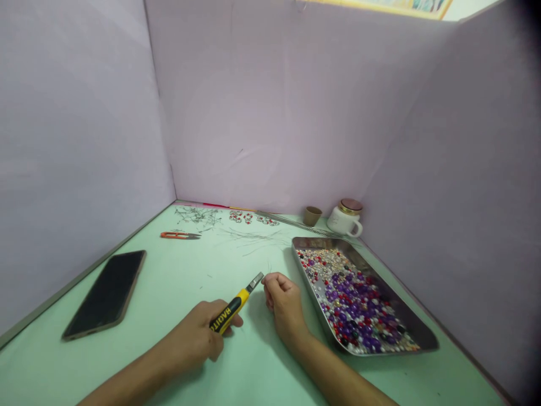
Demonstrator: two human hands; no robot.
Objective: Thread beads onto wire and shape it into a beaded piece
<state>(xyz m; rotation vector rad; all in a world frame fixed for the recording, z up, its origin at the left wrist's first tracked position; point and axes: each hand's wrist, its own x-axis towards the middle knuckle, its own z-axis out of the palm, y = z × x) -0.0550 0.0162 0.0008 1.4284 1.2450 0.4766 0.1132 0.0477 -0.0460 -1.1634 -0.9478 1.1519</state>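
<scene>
My left hand (200,335) is wrapped round the yellow-and-black handle of a hand tool that looks like pliers (232,309). Their short metal head points up and right and reaches the fingertips of my right hand (282,299). That hand is closed in a pinch, with thin wire (269,268) sticking up just above the fingers. What else the pinch holds is too small to make out. Right of it stands a metal tray (310,299) of mixed purple, red, white and dark beads (355,304).
At the back lie a tangle of wire bits (196,215), beaded pieces (240,216), loose wires (257,234) and long wire strands (291,221). Orange-handled thread snips (180,235) and a phone (105,296) lie left. A brown cup (312,216) and lidded white mug (344,219) stand by the walls.
</scene>
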